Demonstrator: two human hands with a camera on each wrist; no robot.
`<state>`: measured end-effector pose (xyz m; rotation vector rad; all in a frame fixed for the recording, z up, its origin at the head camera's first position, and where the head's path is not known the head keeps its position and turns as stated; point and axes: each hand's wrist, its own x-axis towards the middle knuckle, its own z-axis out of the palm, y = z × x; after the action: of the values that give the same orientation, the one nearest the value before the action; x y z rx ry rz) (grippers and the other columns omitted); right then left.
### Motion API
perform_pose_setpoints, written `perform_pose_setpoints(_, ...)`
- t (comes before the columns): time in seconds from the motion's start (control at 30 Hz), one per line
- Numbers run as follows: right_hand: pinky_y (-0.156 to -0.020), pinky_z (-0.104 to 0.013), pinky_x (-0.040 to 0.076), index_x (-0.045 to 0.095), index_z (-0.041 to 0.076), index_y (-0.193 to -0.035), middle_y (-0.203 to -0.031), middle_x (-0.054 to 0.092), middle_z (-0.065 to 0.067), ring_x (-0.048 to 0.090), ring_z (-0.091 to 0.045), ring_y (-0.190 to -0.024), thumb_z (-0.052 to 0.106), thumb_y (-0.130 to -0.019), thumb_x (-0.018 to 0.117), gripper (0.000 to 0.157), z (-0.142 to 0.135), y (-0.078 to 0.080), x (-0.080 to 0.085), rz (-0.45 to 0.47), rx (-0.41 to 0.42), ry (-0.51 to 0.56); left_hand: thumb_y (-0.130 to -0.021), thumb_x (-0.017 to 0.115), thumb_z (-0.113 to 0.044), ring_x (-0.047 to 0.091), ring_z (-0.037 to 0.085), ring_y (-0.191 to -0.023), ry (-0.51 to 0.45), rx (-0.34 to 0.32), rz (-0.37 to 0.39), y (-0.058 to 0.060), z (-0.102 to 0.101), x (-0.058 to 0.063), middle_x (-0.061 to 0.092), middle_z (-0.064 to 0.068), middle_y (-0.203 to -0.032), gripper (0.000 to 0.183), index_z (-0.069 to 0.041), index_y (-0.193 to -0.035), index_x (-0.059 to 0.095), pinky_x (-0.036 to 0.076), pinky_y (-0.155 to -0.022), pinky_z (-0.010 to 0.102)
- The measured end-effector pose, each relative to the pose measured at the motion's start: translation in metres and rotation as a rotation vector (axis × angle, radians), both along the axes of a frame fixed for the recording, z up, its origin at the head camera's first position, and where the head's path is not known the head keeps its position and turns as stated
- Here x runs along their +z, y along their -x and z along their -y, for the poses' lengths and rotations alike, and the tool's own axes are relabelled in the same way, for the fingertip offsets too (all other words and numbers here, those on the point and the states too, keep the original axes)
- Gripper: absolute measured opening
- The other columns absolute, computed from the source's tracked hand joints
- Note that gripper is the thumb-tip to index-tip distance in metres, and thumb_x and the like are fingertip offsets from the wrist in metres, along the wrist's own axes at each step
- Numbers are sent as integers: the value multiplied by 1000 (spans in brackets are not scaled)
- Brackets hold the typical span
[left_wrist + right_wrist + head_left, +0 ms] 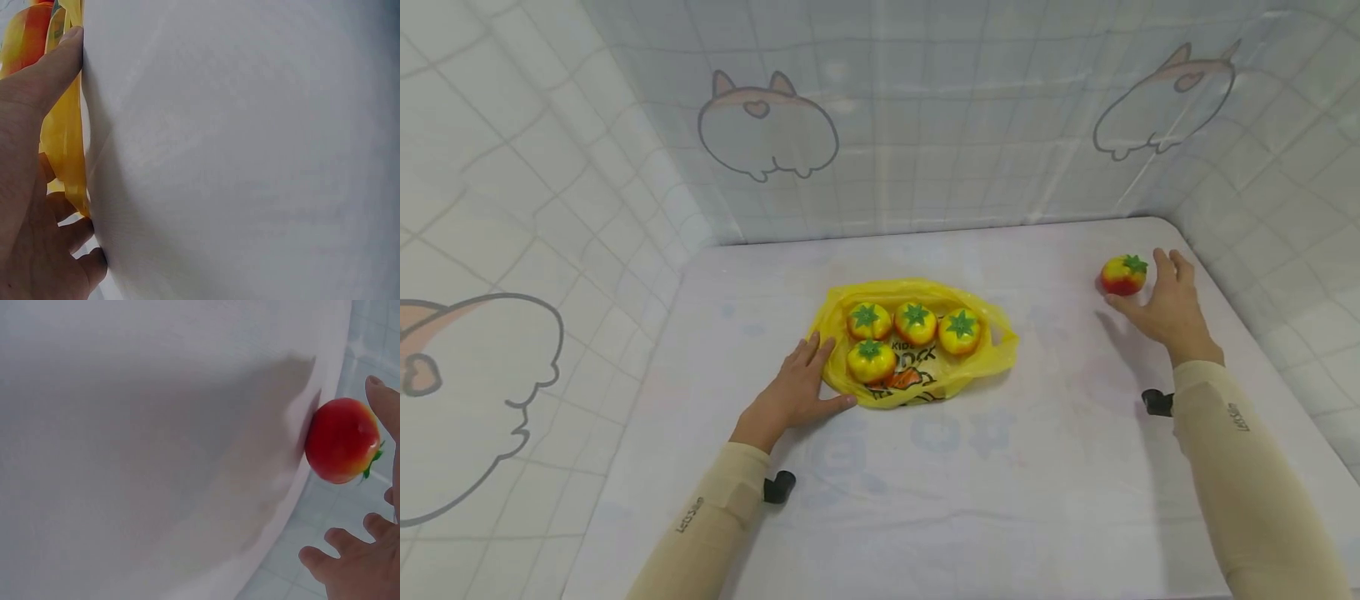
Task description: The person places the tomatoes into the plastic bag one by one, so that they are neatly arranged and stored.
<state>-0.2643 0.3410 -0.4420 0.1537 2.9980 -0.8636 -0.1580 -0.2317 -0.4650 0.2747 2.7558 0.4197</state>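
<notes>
A yellow plastic bag (955, 385) lies spread on the white table, and several yellow-red toy tomatoes with green leafy tops, one of them a front-left tomato (871, 362), sit on it. My left hand (797, 392) rests at the bag's left edge, thumb and fingers spread; in the left wrist view the thumb (53, 72) touches the yellow plastic. Far to the right, a single red-yellow tomato (1123, 275) sits on the table. Around its right side my right hand (1176, 312) is spread, and the right wrist view shows the tomato (342, 440) between thumb and fingers, ungripped.
The white table (1037, 500) ends at a back edge below a tiled-pattern curtain (962, 125) with cartoon animals. Similar sheets hang at the left and right sides. Small black pieces (780, 487) stick out at both wrists.
</notes>
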Motion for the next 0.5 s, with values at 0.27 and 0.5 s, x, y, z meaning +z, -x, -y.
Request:
perform_pose_setpoints(0.27,-110,-79,18,-5,4,-164,-168,-12,-29,11,-64,-146,57,-94,67,113,2,2,-7,-6,32,19,-86,64,-75,0,41,-158,12,4,7,-2,-1,3,-3,16,-173,116,-14,-167,9,14,-126,59)
perform_pose_setpoints(0.5,-110,-79,18,-7,4,-164,-167,-12,-30,11,-63,-147,58,-95,64,113,8,5,-15,44,19,15,-87,64,-74,1,42,-158,23,3,8,-2,-2,4,-2,17,-173,115,-12,-167,9,13,-126,58)
